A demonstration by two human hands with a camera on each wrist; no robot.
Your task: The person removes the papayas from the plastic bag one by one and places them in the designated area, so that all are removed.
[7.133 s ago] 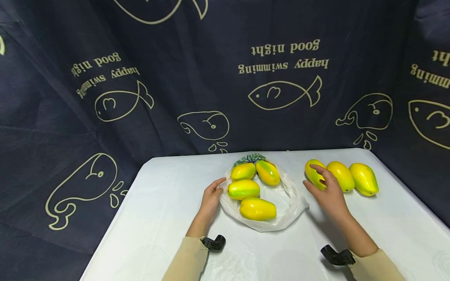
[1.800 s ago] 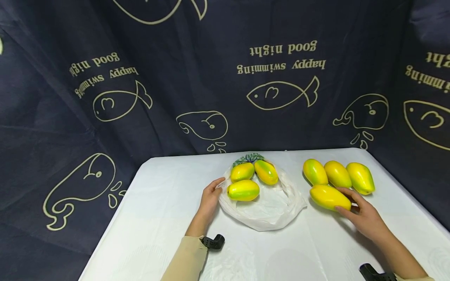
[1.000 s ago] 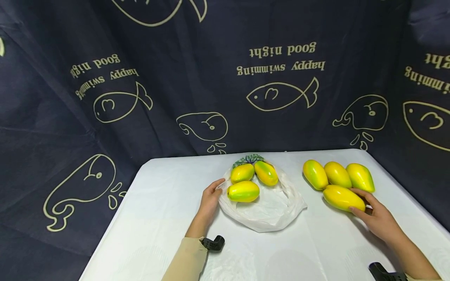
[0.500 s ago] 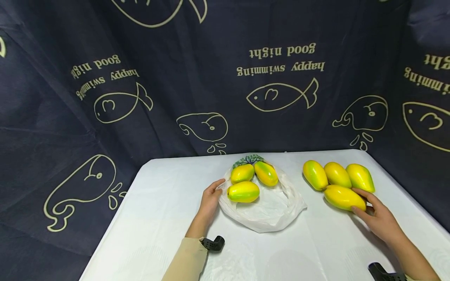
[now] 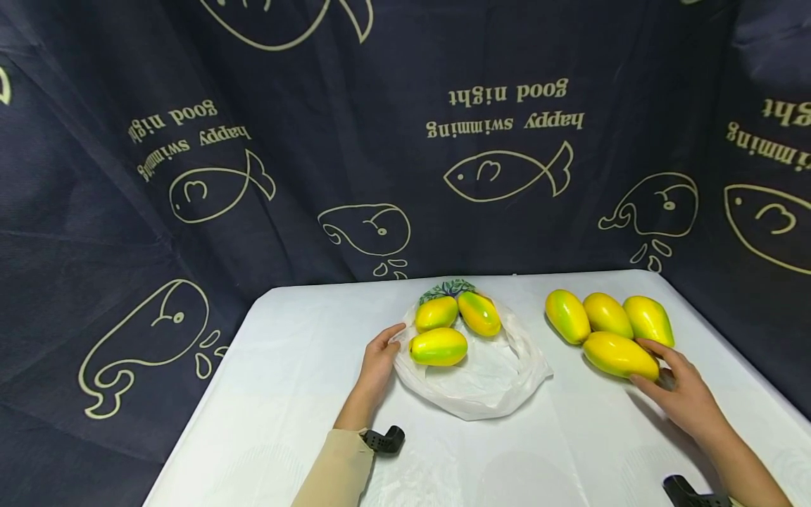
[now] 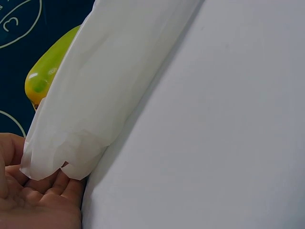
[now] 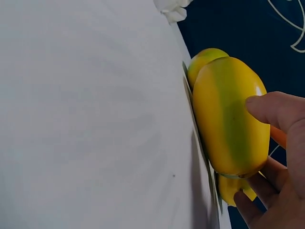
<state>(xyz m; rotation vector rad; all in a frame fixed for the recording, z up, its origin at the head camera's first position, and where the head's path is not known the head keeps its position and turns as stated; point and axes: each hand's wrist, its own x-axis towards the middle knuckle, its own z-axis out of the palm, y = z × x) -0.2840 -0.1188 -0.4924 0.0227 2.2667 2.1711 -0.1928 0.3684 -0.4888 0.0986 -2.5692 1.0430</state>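
My left hand (image 5: 377,360) holds the rim of a white plastic bag (image 5: 472,410) with a green tree print; in the left wrist view its fingers lie under the bag's edge. Inside the open bag lie three yellow-green mangoes, the nearest mango (image 5: 438,347) lying sideways. At the right, my right hand (image 5: 684,393) grips one end of another mango (image 5: 619,355), thumb on the near side and fingers on the far side. That mango lies just in front of a row of three more, whose leftmost mango (image 5: 567,317) is close to its left end.
The white-covered table (image 5: 279,394) ends at a dark curtain (image 5: 355,141) printed with fish, whales and upside-down words. Black wrist cameras (image 5: 385,440) sit on both forearms.
The nearest of the bag's earlier mangoes has gone from the bag to the front of the right-hand row, in my right hand. It has hardly moved in the last second. The left hand stayed put.
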